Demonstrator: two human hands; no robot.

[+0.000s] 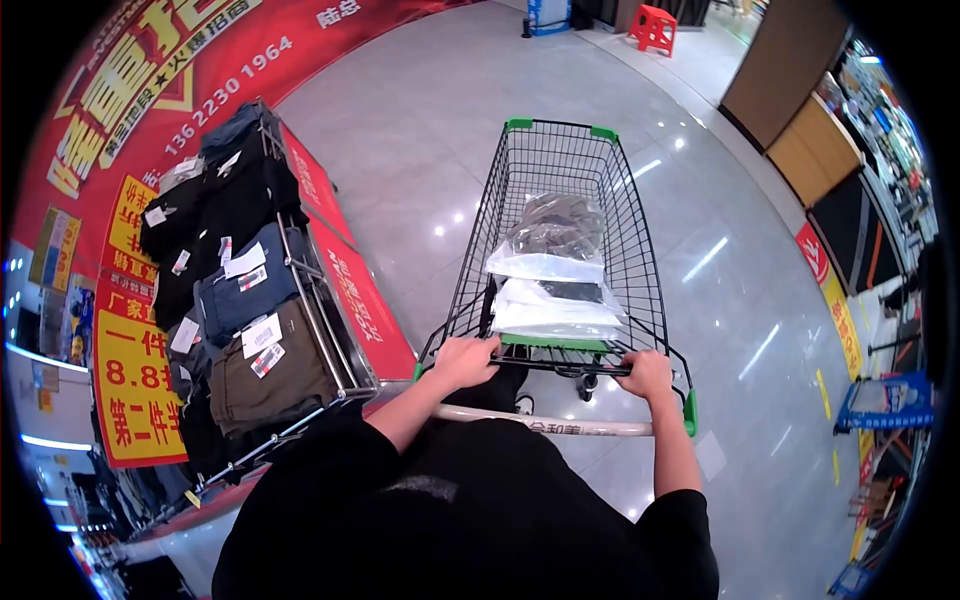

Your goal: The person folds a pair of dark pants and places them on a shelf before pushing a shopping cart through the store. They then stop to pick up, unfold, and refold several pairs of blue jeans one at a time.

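Note:
A black wire shopping cart [640,240] with green corner pieces stands in front of me. My left hand [466,362] is wrapped round the cart's near black rim at its left end. My right hand [645,374] is closed on the same rim toward the right, fingers curled over it. The pale handlebar [545,422] with printed lettering runs below both hands, close to my body. Inside the basket lies a stack of flat white plastic-wrapped packages [550,305]. Behind it sits a clear bag with brownish folded cloth [560,225].
On my left, a metal rack [330,370] holds folded trousers [270,375] with tags, beside yellow price signs [140,385]. A red stool [653,30] stands far ahead. Along the right are a brown panel [795,70] and a blue stand [885,400]. Grey tiled floor [400,100] surrounds the cart.

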